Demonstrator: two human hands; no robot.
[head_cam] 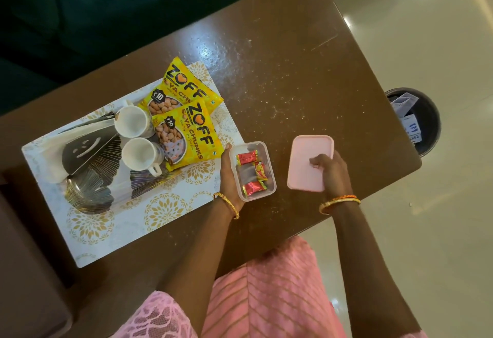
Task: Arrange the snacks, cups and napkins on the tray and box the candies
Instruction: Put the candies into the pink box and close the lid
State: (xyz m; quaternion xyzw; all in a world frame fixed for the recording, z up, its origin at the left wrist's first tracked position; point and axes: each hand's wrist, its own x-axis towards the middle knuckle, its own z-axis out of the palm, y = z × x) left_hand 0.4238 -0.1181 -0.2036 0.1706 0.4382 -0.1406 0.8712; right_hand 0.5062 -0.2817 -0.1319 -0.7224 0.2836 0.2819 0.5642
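- While the left hand (pixel 229 177) grips its left wall, the clear box (pixel 269 187) sits on the table (pixel 293 70), just right of the tray (pixel 160 220), with red candies (pixel 246 157) inside.
- The right hand (pixel 332 171) grasps the pink lid (pixel 306 148), right of the box.
- Two yellow packets (pixel 186 137), two cups (pixel 132 121) and napkins (pixel 57 148) lie on the tray.
- A bin (pixel 426 113) stands at far right.
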